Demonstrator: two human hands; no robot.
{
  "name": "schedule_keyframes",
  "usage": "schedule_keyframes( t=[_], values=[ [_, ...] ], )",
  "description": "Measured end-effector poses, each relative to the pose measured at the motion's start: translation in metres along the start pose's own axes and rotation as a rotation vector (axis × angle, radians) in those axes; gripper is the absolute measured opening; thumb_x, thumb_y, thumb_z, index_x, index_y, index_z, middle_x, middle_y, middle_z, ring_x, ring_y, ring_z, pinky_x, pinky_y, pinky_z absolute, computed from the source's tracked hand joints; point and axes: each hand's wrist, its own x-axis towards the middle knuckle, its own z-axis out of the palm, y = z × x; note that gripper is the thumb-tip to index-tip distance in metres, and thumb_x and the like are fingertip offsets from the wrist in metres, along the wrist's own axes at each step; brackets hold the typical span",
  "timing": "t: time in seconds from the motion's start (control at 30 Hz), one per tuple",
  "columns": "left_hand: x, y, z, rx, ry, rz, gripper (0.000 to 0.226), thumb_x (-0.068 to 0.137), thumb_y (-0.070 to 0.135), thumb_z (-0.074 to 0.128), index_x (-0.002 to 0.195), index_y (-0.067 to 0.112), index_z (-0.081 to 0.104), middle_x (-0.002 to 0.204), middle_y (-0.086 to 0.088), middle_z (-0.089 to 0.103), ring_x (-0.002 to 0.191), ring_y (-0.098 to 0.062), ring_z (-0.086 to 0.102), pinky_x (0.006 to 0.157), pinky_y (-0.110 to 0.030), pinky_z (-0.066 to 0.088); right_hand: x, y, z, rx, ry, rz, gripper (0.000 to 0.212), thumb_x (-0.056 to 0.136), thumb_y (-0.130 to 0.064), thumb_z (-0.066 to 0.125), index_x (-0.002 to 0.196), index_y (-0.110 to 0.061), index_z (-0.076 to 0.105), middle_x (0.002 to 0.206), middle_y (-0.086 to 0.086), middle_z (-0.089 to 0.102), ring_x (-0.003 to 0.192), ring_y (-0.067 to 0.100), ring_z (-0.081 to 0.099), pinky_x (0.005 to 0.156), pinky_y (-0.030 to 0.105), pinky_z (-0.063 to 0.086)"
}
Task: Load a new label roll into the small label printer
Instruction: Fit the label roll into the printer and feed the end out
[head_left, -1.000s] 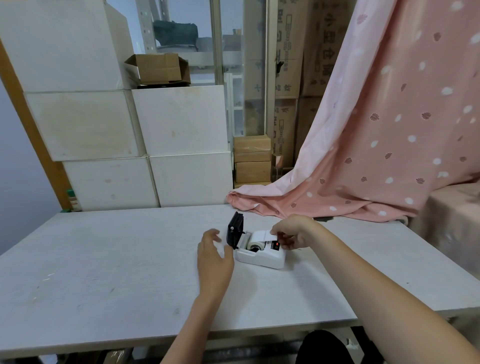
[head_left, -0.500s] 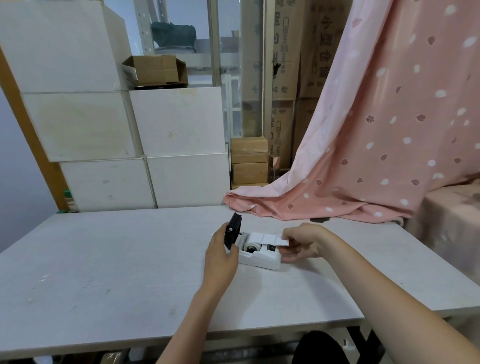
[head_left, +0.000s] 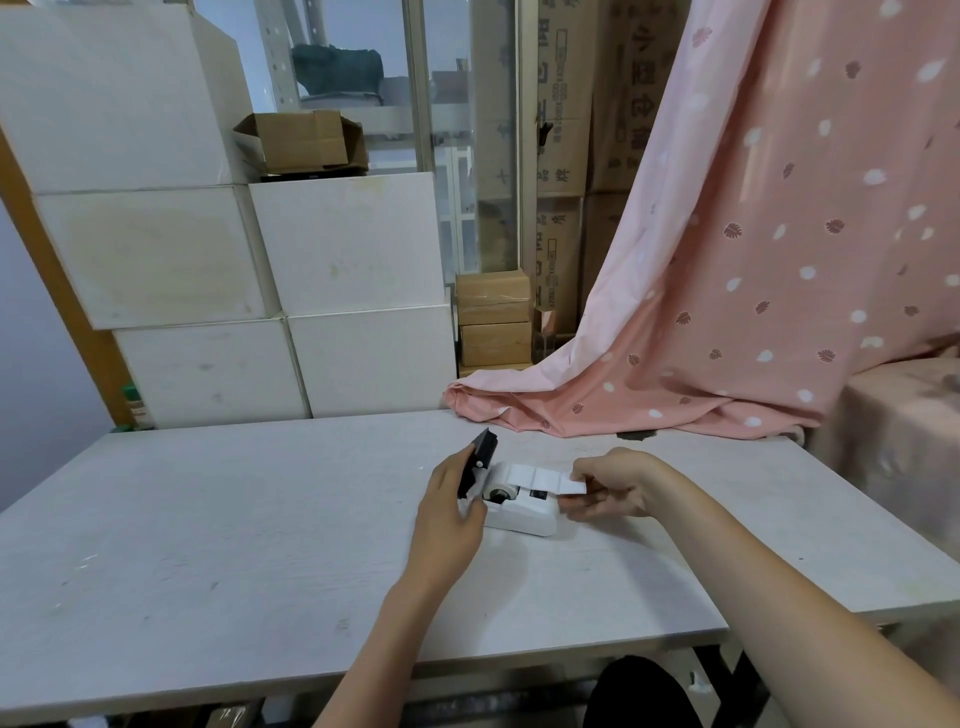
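Note:
A small white label printer (head_left: 522, 517) sits on the pale table (head_left: 208, 519), near the middle. Its black lid (head_left: 479, 460) stands open at the left end. A white label roll (head_left: 500, 480) lies in the open bay. A strip of labels (head_left: 548, 478) runs from the roll to the right across the printer's top. My right hand (head_left: 610, 486) pinches the free end of that strip just past the printer's right end. My left hand (head_left: 449, 512) rests against the printer's left side, with the thumb on the open lid.
A pink spotted curtain (head_left: 727, 322) drapes onto the table's far right edge. White boxes (head_left: 218, 260) are stacked behind the table at the left, with brown cartons (head_left: 493, 322) beyond. The table's front edge is close to me.
My left hand moved in from the table to the printer's left side and lid. My right hand pulled the label strip out to the right, past the printer's end.

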Motion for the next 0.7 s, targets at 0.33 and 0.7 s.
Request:
schedule_keyframes(
  t=[0.33,0.7],
  values=[
    [0.001,-0.011,0.01,0.209,-0.11,0.117,0.064,0.091,0.013,0.058,0.149,0.033,0.039,0.154,0.013,0.032,0.139,-0.009,0.03,0.116,-0.032,0.033,0.002,-0.003,0.0,0.077,-0.038,-0.014,0.009,0.097,0.013,0.043,0.103,0.01,0.05,0.094,0.032,0.065,0.055,0.036,0.065,0.102,0.058,0.053],
    [-0.004,-0.019,0.021,0.392,-0.145,0.241,0.064,0.087,0.019,0.055,0.147,0.033,0.039,0.16,0.011,0.026,0.145,-0.02,0.023,0.105,-0.04,0.048,-0.002,-0.01,0.002,-0.036,-0.057,-0.052,0.012,0.098,0.006,0.049,0.108,0.009,0.055,0.102,0.031,0.063,0.076,0.038,0.071,0.096,0.066,0.055]
  ],
)
